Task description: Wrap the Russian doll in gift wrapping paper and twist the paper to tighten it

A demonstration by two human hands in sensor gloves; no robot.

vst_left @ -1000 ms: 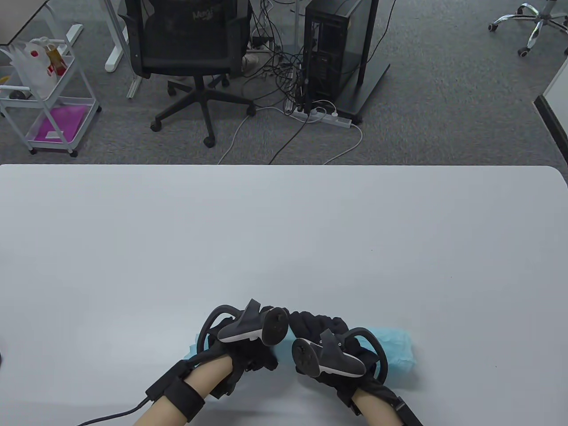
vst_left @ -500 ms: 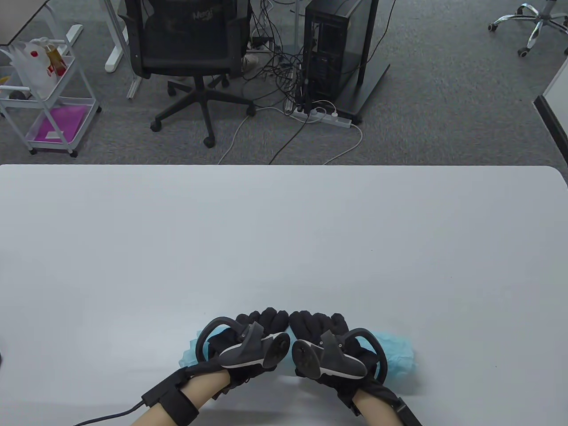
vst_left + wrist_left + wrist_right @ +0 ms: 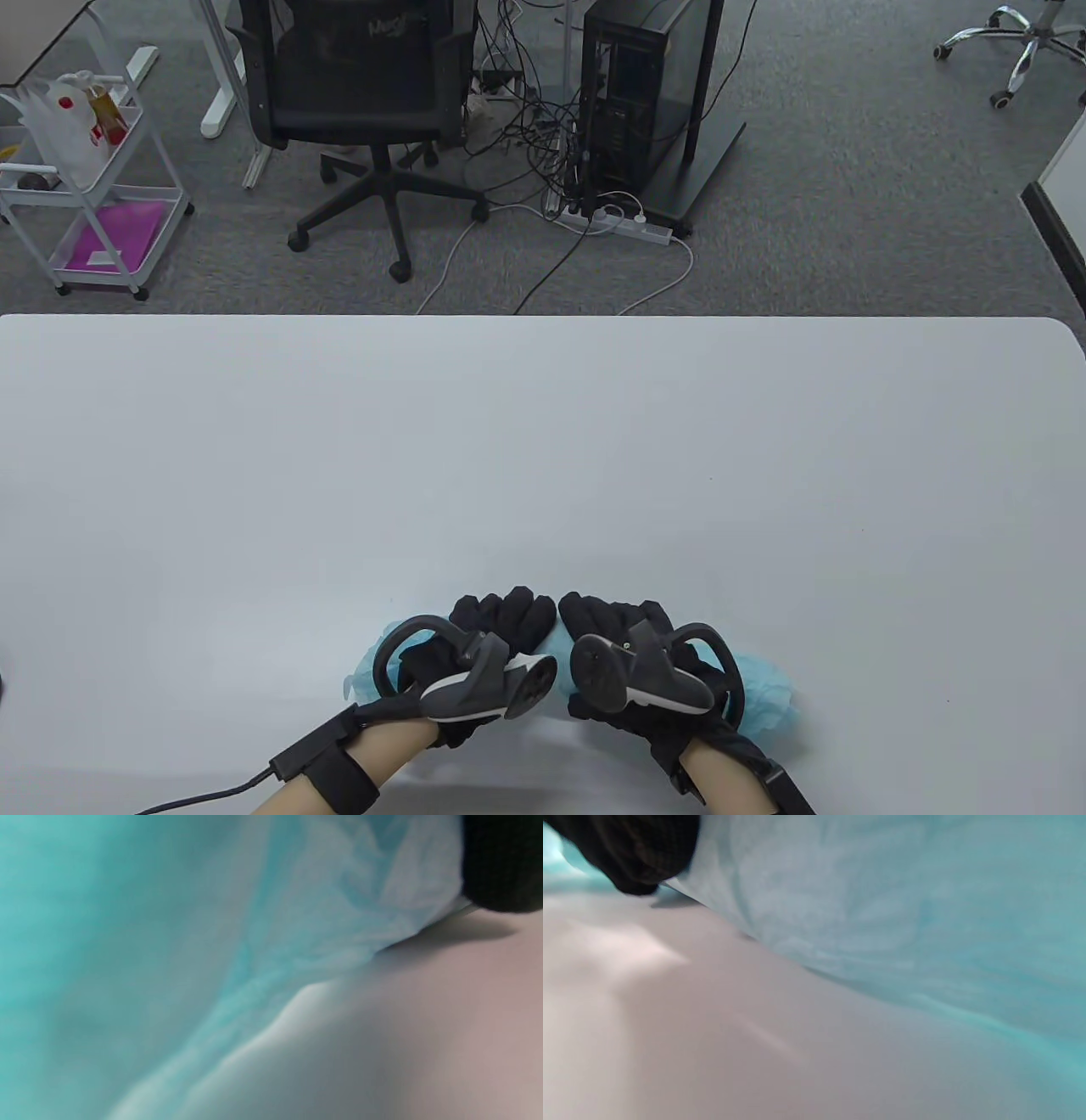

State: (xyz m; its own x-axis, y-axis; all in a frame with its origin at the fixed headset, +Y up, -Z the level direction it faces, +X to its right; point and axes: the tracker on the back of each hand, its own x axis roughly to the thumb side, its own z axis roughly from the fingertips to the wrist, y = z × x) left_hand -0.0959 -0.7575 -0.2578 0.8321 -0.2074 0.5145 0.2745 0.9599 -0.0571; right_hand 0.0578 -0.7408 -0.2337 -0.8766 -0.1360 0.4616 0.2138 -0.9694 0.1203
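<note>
At the table's (image 3: 543, 441) six o'clock, both hands, left hand (image 3: 484, 632) and right hand (image 3: 615, 632), grip the blue paper (image 3: 764, 688) roll, seemingly mid-wrap; next, twist its ends.

The table view is looking down across the counter (image 3: 543, 441) toward the floor beyond; both wrist views are sitting very close, blurred, sharing the blue wrapping paper (image 3: 169, 942) and counter surface.
</note>
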